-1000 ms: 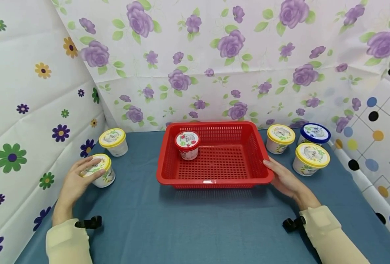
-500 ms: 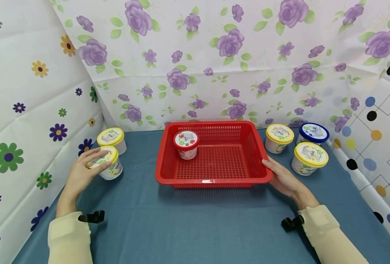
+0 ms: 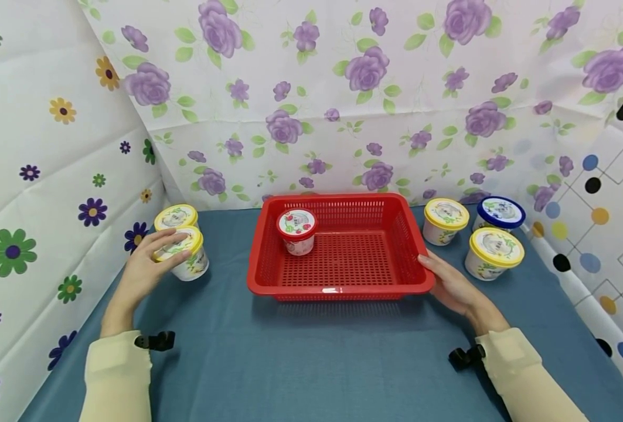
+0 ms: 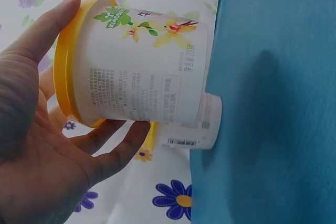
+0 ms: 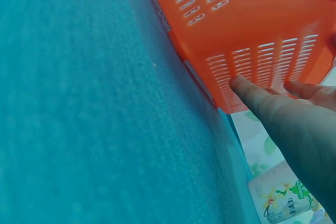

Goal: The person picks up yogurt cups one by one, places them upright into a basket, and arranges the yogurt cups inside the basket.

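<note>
My left hand [image 3: 142, 269] holds a white tub with a yellow lid [image 3: 192, 265], thumb and fingers around the lid's edge. In the left wrist view this tub [image 4: 152, 72], printed with yellow flowers, is off the blue cloth. A second yellow-lidded tub [image 3: 176, 215] stands right behind it. At the middle lies a red plastic basket [image 3: 343, 291] with slotted walls; a red-lidded tub [image 3: 298, 231] is in its left part. My right hand [image 3: 456, 287] grips the basket's right rim, thumb on top. In the right wrist view its fingers [image 5: 252, 93] press the slotted side.
To the right of the basket stand two yellow-lidded tubs [image 3: 445, 221] [image 3: 493, 253] and a blue-lidded tub [image 3: 501, 212]. Blue cloth [image 3: 311, 363] covers the table. Patterned sheets [image 3: 322, 94] hang behind and at both sides.
My left hand has moved to the right and away from me, carrying the yellow-lidded tub, which now partly hides the one behind. My right hand and the basket stay put.
</note>
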`<control>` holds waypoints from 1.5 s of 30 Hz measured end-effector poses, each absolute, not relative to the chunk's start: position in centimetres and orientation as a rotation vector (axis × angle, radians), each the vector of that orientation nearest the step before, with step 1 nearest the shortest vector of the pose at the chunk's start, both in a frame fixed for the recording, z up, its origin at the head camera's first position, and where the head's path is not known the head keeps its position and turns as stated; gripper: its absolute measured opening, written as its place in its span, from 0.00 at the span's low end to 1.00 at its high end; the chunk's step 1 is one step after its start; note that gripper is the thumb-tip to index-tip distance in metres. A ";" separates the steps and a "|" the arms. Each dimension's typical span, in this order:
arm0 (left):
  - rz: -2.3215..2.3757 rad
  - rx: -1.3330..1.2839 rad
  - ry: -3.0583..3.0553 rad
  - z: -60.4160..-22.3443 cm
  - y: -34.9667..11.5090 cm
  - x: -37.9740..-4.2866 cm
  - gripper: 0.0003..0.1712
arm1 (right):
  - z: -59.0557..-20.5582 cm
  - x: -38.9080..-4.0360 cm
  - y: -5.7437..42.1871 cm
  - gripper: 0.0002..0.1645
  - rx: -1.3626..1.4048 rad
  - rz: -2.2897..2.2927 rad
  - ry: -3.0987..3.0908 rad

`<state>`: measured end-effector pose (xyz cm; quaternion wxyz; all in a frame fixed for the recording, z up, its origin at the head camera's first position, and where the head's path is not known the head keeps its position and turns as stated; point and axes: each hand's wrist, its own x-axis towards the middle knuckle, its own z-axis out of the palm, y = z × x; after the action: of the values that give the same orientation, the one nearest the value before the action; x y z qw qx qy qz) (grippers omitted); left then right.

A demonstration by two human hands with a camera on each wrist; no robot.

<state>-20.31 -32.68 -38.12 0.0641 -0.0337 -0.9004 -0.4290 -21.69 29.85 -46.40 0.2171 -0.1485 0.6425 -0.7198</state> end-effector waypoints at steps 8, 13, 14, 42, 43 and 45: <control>-1.271 -0.139 -2.706 -37.6 -31.7 -21.1 0.35 | -46.3 -21.6 29.8 0.36 -0.396 -1.980 1.816; -1.264 -0.173 -2.694 -37.3 -31.3 -21.3 0.34 | -46.4 -21.7 29.8 0.35 -0.401 -1.968 1.831; -1.264 -0.183 -2.689 -37.3 -31.3 -21.4 0.34 | -46.4 -21.6 29.8 0.35 -0.400 -1.968 1.831; -1.260 -0.341 -2.675 -35.5 -28.4 -22.4 0.30 | -46.7 -21.8 29.8 0.35 -0.433 -1.990 1.801; -1.265 -0.348 -2.673 -35.5 -28.3 -22.5 0.30 | -46.7 -21.8 29.8 0.35 -0.430 -1.990 1.801; -1.268 -0.357 -2.668 -35.4 -28.1 -22.5 0.30 | -46.7 -21.8 29.8 0.35 -0.428 -1.989 1.800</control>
<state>-22.47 -28.14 -35.43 0.0829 -0.1197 -0.8935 -0.4248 -21.83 29.78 -46.72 0.2110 -0.1541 0.6477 -0.7157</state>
